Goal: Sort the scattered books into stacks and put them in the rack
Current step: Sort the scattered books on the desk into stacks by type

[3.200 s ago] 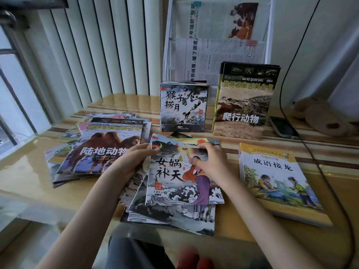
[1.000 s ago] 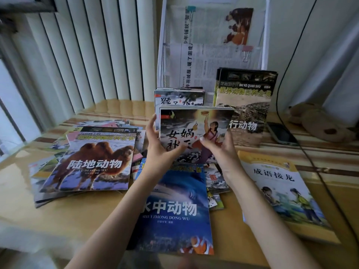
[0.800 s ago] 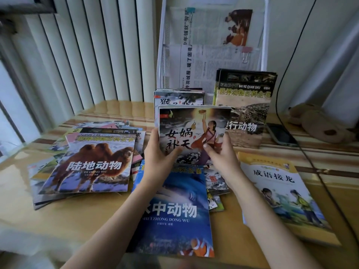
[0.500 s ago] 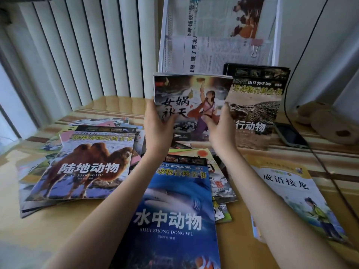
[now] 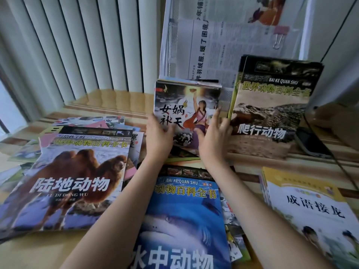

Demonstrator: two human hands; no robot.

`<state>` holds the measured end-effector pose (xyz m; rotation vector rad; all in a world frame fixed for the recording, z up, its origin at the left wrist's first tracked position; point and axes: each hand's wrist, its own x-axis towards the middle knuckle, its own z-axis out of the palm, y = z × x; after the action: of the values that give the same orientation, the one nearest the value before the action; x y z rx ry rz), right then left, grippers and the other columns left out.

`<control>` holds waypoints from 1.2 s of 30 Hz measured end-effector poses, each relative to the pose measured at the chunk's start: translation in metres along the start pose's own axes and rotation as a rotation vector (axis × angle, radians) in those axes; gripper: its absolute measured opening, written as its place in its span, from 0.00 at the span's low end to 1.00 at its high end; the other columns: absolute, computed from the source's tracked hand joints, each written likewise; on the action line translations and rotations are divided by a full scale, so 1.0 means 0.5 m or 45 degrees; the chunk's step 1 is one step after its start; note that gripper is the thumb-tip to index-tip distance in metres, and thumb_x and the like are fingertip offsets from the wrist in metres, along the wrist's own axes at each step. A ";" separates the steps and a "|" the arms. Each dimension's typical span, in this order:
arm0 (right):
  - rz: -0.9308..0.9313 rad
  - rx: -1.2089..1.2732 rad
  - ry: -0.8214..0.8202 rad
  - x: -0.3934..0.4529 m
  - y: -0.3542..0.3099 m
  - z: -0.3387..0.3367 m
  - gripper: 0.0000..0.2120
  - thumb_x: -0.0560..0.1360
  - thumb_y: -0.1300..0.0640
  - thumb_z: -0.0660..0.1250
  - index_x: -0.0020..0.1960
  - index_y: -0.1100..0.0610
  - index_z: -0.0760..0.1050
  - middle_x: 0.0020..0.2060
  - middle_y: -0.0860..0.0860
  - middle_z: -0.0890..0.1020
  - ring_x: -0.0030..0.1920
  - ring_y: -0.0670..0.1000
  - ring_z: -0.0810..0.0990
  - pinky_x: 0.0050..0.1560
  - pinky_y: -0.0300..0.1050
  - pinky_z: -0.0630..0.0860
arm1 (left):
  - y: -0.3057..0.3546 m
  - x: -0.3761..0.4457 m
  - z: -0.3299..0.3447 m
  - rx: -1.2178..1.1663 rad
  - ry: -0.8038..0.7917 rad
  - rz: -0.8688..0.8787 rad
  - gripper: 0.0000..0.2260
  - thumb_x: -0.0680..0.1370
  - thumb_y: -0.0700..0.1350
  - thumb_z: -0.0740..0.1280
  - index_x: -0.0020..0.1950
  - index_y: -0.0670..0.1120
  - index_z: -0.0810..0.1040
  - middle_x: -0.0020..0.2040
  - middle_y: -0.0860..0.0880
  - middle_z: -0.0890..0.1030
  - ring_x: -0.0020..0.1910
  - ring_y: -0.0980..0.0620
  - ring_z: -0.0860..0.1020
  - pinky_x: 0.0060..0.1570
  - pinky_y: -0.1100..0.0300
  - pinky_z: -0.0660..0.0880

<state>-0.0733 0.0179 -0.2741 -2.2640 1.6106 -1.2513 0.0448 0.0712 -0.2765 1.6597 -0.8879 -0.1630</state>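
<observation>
I hold a small picture book with a woman in purple on its cover point(image 5: 186, 105) upright at the front of a stack of small books standing in the white mesh rack point(image 5: 171, 55). My left hand point(image 5: 158, 136) grips its lower left edge, my right hand point(image 5: 212, 136) its lower right edge. A big crocodile book point(image 5: 272, 105) stands in the rack to the right. On the table lie a camel book point(image 5: 73, 183) on a loose pile at left, a blue shark book point(image 5: 184, 220) between my forearms, and a yellow book point(image 5: 314, 214) at right.
Newspapers point(image 5: 229, 45) fill the rack's upper tiers. A phone point(image 5: 310, 142) and a black cable point(image 5: 334, 148) lie at the right, beside a blurred brown object point(image 5: 338, 121). Vertical blinds point(image 5: 77, 45) stand behind the wooden table point(image 5: 116, 101). Thin booklets point(image 5: 233, 239) poke out beside the shark book.
Both hands lifted the small picture book off the table pile, uncovering the blue shark book, and carried it upright to the front of the standing small books in the rack.
</observation>
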 end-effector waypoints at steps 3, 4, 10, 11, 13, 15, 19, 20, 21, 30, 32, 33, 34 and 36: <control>-0.191 0.094 0.227 -0.003 -0.008 -0.021 0.22 0.74 0.64 0.65 0.68 0.62 0.66 0.54 0.57 0.75 0.54 0.57 0.75 0.48 0.45 0.75 | 0.005 -0.002 -0.007 -0.004 0.016 0.022 0.26 0.76 0.41 0.67 0.70 0.38 0.61 0.54 0.47 0.73 0.47 0.56 0.74 0.46 0.67 0.66; -0.240 0.156 0.277 -0.004 -0.012 -0.029 0.17 0.73 0.67 0.63 0.62 0.62 0.69 0.47 0.55 0.76 0.46 0.55 0.77 0.37 0.41 0.73 | 0.005 -0.002 -0.011 -0.016 0.019 0.015 0.27 0.75 0.40 0.68 0.71 0.39 0.60 0.55 0.48 0.72 0.47 0.57 0.74 0.46 0.68 0.66; -0.323 0.391 0.354 -0.018 -0.030 -0.074 0.07 0.70 0.68 0.60 0.47 0.62 0.68 0.34 0.50 0.70 0.30 0.49 0.70 0.23 0.37 0.64 | -0.003 0.000 -0.021 -0.021 -0.039 -0.048 0.26 0.74 0.37 0.68 0.70 0.42 0.62 0.56 0.48 0.76 0.53 0.49 0.76 0.47 0.58 0.72; -0.392 0.378 0.201 -0.018 -0.036 -0.072 0.05 0.71 0.67 0.60 0.47 0.61 0.69 0.34 0.50 0.71 0.30 0.48 0.70 0.25 0.37 0.65 | -0.003 -0.002 -0.023 0.009 -0.039 -0.047 0.24 0.74 0.37 0.69 0.68 0.42 0.63 0.54 0.47 0.77 0.50 0.49 0.77 0.45 0.59 0.72; -0.433 0.249 -0.316 -0.026 -0.040 -0.058 0.06 0.75 0.61 0.60 0.52 0.59 0.72 0.41 0.51 0.76 0.37 0.49 0.75 0.34 0.41 0.71 | -0.005 -0.003 -0.024 0.067 -0.021 -0.026 0.20 0.74 0.37 0.69 0.62 0.41 0.66 0.48 0.48 0.77 0.46 0.48 0.77 0.39 0.61 0.71; -0.426 -0.025 -0.725 -0.041 -0.037 -0.033 0.14 0.77 0.54 0.61 0.60 0.58 0.72 0.56 0.53 0.76 0.53 0.54 0.76 0.51 0.50 0.75 | -0.007 -0.003 -0.024 0.090 -0.006 -0.010 0.17 0.73 0.37 0.69 0.59 0.41 0.67 0.46 0.48 0.77 0.44 0.49 0.77 0.38 0.61 0.71; -0.385 -0.140 -0.873 -0.042 -0.035 -0.013 0.20 0.77 0.48 0.61 0.62 0.61 0.70 0.60 0.57 0.74 0.61 0.58 0.71 0.61 0.54 0.70 | -0.007 -0.003 -0.024 0.098 -0.008 -0.011 0.16 0.73 0.38 0.69 0.57 0.41 0.67 0.47 0.48 0.78 0.44 0.48 0.77 0.41 0.59 0.73; -0.331 -0.106 -0.897 -0.037 -0.036 -0.015 0.22 0.76 0.47 0.62 0.62 0.62 0.70 0.59 0.57 0.74 0.60 0.59 0.72 0.60 0.54 0.72 | -0.007 -0.003 -0.024 0.101 -0.004 -0.012 0.16 0.73 0.38 0.69 0.56 0.42 0.67 0.47 0.48 0.79 0.44 0.48 0.77 0.41 0.57 0.74; -0.287 -0.086 -0.924 -0.032 -0.035 -0.017 0.23 0.76 0.46 0.63 0.61 0.62 0.70 0.57 0.58 0.75 0.58 0.59 0.74 0.58 0.54 0.73 | -0.008 -0.001 -0.024 0.110 0.000 -0.016 0.16 0.72 0.38 0.69 0.55 0.42 0.67 0.47 0.47 0.80 0.45 0.47 0.78 0.42 0.55 0.76; -0.154 -0.025 -1.071 -0.024 -0.020 -0.037 0.22 0.75 0.49 0.67 0.62 0.61 0.69 0.55 0.55 0.76 0.54 0.54 0.75 0.48 0.44 0.70 | 0.007 -0.015 -0.029 0.210 0.026 -0.004 0.20 0.73 0.38 0.69 0.62 0.41 0.66 0.55 0.41 0.79 0.53 0.41 0.78 0.50 0.50 0.76; -0.153 0.037 -0.975 -0.036 -0.016 -0.039 0.19 0.73 0.50 0.70 0.58 0.59 0.70 0.55 0.54 0.76 0.54 0.54 0.75 0.50 0.46 0.72 | 0.028 -0.029 -0.040 0.267 0.029 0.002 0.26 0.76 0.36 0.64 0.72 0.38 0.59 0.65 0.38 0.73 0.62 0.40 0.73 0.57 0.49 0.72; -0.171 0.048 -0.854 -0.044 -0.016 -0.043 0.16 0.73 0.51 0.70 0.55 0.57 0.71 0.53 0.53 0.76 0.52 0.52 0.76 0.49 0.45 0.72 | 0.042 -0.039 -0.051 0.294 0.015 0.001 0.27 0.77 0.34 0.61 0.74 0.38 0.56 0.67 0.37 0.70 0.64 0.40 0.71 0.58 0.50 0.71; -0.188 0.031 -0.699 -0.051 -0.018 -0.051 0.12 0.73 0.54 0.70 0.52 0.56 0.71 0.52 0.52 0.76 0.49 0.51 0.76 0.45 0.44 0.73 | 0.052 -0.049 -0.063 0.334 -0.012 0.014 0.27 0.77 0.32 0.59 0.75 0.38 0.56 0.67 0.37 0.70 0.63 0.41 0.71 0.56 0.51 0.71; -0.201 -0.036 -0.431 -0.068 -0.030 -0.087 0.06 0.75 0.57 0.66 0.50 0.55 0.71 0.50 0.50 0.76 0.44 0.49 0.75 0.38 0.42 0.70 | 0.067 -0.075 -0.094 0.497 -0.150 0.075 0.25 0.76 0.29 0.57 0.73 0.39 0.60 0.65 0.38 0.72 0.57 0.43 0.73 0.51 0.58 0.71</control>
<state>-0.0942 0.0683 -0.2568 -2.4950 1.3606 -0.8142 0.0290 0.1305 -0.2456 1.9968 -1.1088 -0.0479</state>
